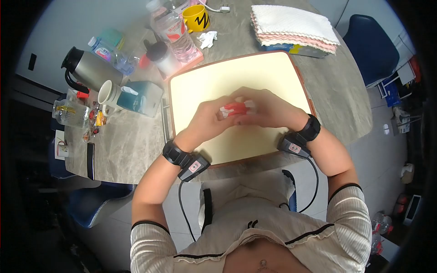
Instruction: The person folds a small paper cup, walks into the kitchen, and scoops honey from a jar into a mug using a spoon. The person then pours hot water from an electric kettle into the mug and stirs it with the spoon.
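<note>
Above the middle of a cream board (200, 84) with a brown rim, both my hands meet around a small red-and-white item (235, 108). It looks like a crumpled wrapper or packet, but its kind is not plain. My left hand (210, 119) grips its left side with curled fingers. On the other side my right hand (268, 109) closes round it, its fingertips meeting those of the left. Part of the item is hidden by the fingers. Each wrist wears a black strap with a small cabled box.
Left of the board stand a tissue box (148, 102), a cream mug (109, 93), a steel jug (93, 68) and a glass pitcher (73, 113). Behind are a large water bottle (175, 36), a yellow mug (196, 19) and a crumpled tissue (207, 39). Folded cloths (293, 25) lie at back right.
</note>
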`<state>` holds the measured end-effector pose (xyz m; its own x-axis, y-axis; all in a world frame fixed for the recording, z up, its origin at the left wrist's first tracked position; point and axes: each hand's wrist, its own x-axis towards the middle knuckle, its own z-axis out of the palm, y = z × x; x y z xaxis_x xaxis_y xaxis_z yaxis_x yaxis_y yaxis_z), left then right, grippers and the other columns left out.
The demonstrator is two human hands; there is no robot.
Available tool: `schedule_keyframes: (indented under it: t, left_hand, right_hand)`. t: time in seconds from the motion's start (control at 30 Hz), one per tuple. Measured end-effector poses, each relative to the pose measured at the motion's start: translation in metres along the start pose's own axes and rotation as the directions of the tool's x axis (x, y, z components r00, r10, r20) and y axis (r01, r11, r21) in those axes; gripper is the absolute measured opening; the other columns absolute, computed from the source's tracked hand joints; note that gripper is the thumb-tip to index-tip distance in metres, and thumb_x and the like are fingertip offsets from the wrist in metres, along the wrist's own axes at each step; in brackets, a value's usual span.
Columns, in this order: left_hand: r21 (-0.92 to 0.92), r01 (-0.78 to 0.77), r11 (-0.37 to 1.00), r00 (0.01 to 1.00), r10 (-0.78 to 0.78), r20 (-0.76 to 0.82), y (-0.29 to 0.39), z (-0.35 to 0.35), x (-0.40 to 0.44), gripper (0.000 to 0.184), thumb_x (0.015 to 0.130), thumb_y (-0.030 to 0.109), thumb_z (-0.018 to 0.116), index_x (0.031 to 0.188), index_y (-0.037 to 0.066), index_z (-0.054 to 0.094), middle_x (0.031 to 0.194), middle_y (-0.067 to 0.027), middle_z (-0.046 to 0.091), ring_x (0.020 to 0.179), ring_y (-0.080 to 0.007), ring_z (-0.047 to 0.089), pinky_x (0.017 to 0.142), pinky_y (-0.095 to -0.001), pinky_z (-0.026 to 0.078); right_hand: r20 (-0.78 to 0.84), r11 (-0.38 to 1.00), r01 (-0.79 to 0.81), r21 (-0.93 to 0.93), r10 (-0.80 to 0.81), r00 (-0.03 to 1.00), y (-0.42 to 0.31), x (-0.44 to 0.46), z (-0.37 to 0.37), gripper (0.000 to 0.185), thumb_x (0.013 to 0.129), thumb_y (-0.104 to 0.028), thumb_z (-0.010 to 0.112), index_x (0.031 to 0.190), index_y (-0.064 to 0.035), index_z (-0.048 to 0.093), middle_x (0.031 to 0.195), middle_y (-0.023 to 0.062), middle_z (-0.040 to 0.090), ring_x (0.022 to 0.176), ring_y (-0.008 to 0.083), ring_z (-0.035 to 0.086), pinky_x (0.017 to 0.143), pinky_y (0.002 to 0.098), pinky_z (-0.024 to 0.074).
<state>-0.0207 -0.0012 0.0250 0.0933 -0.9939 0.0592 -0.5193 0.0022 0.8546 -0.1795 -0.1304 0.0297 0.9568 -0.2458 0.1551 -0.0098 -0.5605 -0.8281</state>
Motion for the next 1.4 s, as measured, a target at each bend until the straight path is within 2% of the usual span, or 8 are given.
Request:
schedule_keyframes:
  t: [0.23, 0.33, 0.43, 0.63, 0.77, 0.83, 1.07, 1.4]
  left_hand:
    - [0.036, 0.042, 0.998, 0.999, -0.042, 0.006, -0.007, 0.006, 0.0, 0.023, 0.081, 0.01, 0.066, 0.102, 0.001, 0.06, 0.081, 0.0009, 0.06, 0.065, -0.0014, 0.048, 0.054, -0.0176, 0.039]
    - [0.011, 0.024, 1.0, 1.0, -0.024, -0.002, -0.003, 0.008, -0.004, 0.025, 0.082, 0.01, 0.065, 0.104, 0.0, 0.058, 0.084, 0.0007, 0.06, 0.071, -0.0015, 0.05, 0.059, -0.0174, 0.041]
    - [-0.062, 0.04, 0.997, 0.997, -0.044, -0.065, 0.0, 0.014, -0.016, 0.024, 0.085, 0.01, 0.063, 0.106, 0.001, 0.057, 0.084, 0.0004, 0.059, 0.071, -0.0018, 0.05, 0.06, -0.0178, 0.041]
    - [-0.318, 0.226, 0.921, 0.936, -0.296, -0.192, 0.032, 0.021, -0.072, 0.027, 0.089, 0.023, 0.061, 0.106, 0.003, 0.058, 0.083, 0.0007, 0.058, 0.062, -0.0038, 0.049, 0.055, -0.0203, 0.041]
    - [-0.348, 0.207, 0.914, 0.854, -0.342, -0.391, 0.045, 0.019, -0.117, 0.027, 0.091, 0.024, 0.058, 0.108, 0.003, 0.057, 0.08, 0.0008, 0.057, 0.061, -0.0047, 0.05, 0.055, -0.0204, 0.041]
    - [-0.377, 0.228, 0.897, 0.791, -0.397, -0.465, 0.057, 0.019, -0.142, 0.025, 0.094, 0.025, 0.052, 0.101, 0.002, 0.056, 0.077, -0.002, 0.058, 0.059, -0.0062, 0.052, 0.055, -0.0203, 0.043]
    - [-0.544, 0.173, 0.821, 0.578, -0.532, -0.619, 0.09, 0.05, -0.207, 0.03, 0.097, 0.03, 0.044, 0.107, 0.003, 0.052, 0.078, -0.0051, 0.061, 0.057, -0.0076, 0.054, 0.053, -0.0202, 0.042]
    - [-0.648, -0.103, 0.754, 0.474, -0.536, -0.699, 0.117, 0.03, -0.243, 0.03, 0.096, 0.025, 0.044, 0.107, -0.001, 0.053, 0.087, -0.0113, 0.063, 0.066, -0.0117, 0.059, 0.06, -0.0237, 0.049]
  right_hand:
    - [0.002, 1.0, 0.01, -0.014, -0.01, 1.0, 0.005, -0.001, 0.001, 0.043, 0.077, -0.023, 0.072, 0.114, -0.0074, 0.055, 0.101, 0.0091, 0.063, 0.092, 0.0205, 0.061, 0.08, 0.032, 0.0471]
    - [-0.038, 0.986, 0.16, -0.051, -0.162, 0.986, 0.009, 0.0, 0.004, 0.05, 0.078, -0.035, 0.07, 0.112, -0.0035, 0.053, 0.093, 0.0179, 0.065, 0.084, 0.0309, 0.063, 0.073, 0.036, 0.0486]
    - [0.033, 0.999, 0.035, -0.03, -0.034, 0.999, -0.006, -0.006, 0.0, 0.048, 0.078, -0.029, 0.069, 0.118, -0.0069, 0.052, 0.097, 0.0129, 0.064, 0.084, 0.0249, 0.063, 0.075, 0.0338, 0.0481]
    - [0.149, 0.998, -0.046, -0.05, 0.053, 0.987, -0.021, -0.003, -0.002, 0.053, 0.078, -0.027, 0.071, 0.122, -0.0066, 0.05, 0.082, 0.0106, 0.065, 0.074, 0.0225, 0.063, 0.068, 0.033, 0.0486]
    - [0.132, 0.996, 0.077, 0.04, -0.082, 0.988, -0.011, -0.002, 0.004, 0.047, 0.076, -0.007, 0.07, 0.119, -0.0055, 0.052, 0.071, 0.0032, 0.06, 0.065, 0.0105, 0.057, 0.06, 0.0244, 0.0456]
    - [0.097, 0.998, 0.03, 0.046, -0.035, 0.995, -0.002, -0.006, 0.005, 0.043, 0.076, -0.017, 0.072, 0.113, -0.0044, 0.056, 0.069, 0.0048, 0.06, 0.061, 0.0129, 0.057, 0.058, 0.0256, 0.0458]
    - [0.12, 0.976, -0.079, 0.2, 0.056, 0.991, -0.006, 0.0, 0.016, 0.026, 0.082, -0.01, 0.067, 0.105, 0.0003, 0.059, 0.066, -0.001, 0.054, 0.059, 0.0056, 0.05, 0.054, 0.0199, 0.0411]
    - [0.127, 0.968, -0.098, 0.23, 0.07, 0.989, -0.002, 0.001, 0.022, 0.019, 0.085, -0.007, 0.061, 0.102, 0.0017, 0.059, 0.066, -0.0048, 0.047, 0.06, 0.0034, 0.041, 0.053, 0.0182, 0.0341]
